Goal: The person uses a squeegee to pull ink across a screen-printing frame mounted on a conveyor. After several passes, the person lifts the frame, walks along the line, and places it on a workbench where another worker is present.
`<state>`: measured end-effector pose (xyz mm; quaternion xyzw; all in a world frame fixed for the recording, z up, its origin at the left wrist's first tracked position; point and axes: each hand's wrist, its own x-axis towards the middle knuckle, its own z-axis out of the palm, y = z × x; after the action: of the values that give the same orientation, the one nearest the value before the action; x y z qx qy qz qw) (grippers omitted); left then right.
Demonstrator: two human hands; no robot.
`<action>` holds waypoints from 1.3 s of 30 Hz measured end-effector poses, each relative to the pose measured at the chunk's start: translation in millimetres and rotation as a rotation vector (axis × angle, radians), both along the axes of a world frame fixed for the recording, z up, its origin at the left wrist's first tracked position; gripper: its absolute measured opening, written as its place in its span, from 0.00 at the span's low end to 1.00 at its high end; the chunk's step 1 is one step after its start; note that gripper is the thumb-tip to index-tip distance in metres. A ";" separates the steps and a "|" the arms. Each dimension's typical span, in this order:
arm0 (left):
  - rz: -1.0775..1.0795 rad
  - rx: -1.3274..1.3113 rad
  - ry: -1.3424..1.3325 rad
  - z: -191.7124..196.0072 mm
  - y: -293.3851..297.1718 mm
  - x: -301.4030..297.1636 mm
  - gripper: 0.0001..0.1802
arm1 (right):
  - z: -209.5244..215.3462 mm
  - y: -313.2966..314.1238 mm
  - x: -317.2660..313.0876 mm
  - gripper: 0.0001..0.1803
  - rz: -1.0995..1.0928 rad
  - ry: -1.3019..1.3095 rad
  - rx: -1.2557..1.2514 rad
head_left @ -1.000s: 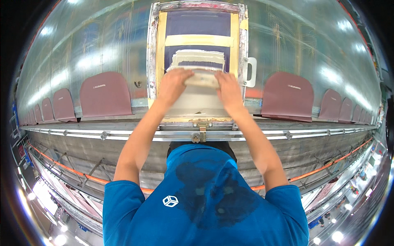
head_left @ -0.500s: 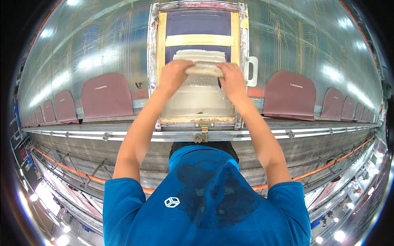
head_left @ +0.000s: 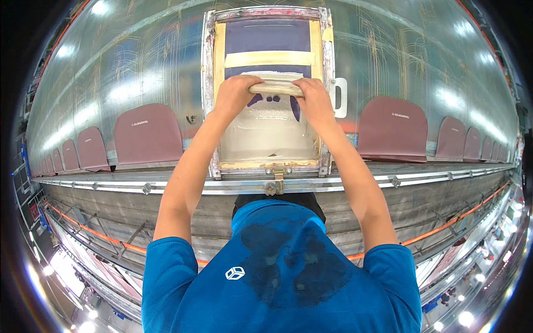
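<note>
Left hand [head_left: 236, 95], at eleven o'clock in the head view: grasps the bar [head_left: 276, 87] by its left end. Right hand [head_left: 316, 105], at one o'clock: grasps the same bar by its right end. Most fingers hidden, so impossible to tell how hard the squeeze; middle of the bar uncovered between the two.

Bar at twelve o'clock in the view, set crosswise within the frame [head_left: 209, 61]. Beyond it, at twelve o'clock from the bar, a thin pale strip, then yellow tape [head_left: 270, 59] across dark mesh [head_left: 269, 36]. At six o'clock from it, a broad smear of pale paste [head_left: 266, 139], with dark spots just below the bar, and farther down a metal bracket [head_left: 279, 180]. Impossible to tell whether bar and mesh touch.

Looks stiff, fairly light and hardly fragile. Probably slippery wherever wet with paste, so best held at both ends, high on the rounded upper edge, with even pressure from each side. Likely drags a little through paste this thick and soft. Mesh probably more delicate: best kept safe from hard corners.

At three o'clock from the bar, a white handle [head_left: 341, 97] just beside the frame; at eight, the left panel [head_left: 149, 133], at four, the right panel [head_left: 393, 130], both maroon.
</note>
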<state>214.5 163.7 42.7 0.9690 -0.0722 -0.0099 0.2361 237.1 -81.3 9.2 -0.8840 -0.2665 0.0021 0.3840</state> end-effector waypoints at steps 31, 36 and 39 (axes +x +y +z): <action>0.019 0.024 0.065 13.8 -255.7 -98.4 0.23 | -152.9 -378.4 -458.3 0.15 -1.248 1.829 1.250; 0.037 0.053 0.075 12.6 -263.8 -106.4 0.23 | -152.5 -386.5 -457.8 0.15 -1.267 1.789 1.222; 0.032 0.039 0.070 10.1 -264.8 -104.6 0.23 | -151.4 -388.9 -460.5 0.14 -1.262 1.777 1.177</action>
<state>109.9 -101.1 52.8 0.9735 -0.0484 -0.0412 0.2197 -223.5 -470.3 -142.2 -0.2428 0.5984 0.2955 0.7040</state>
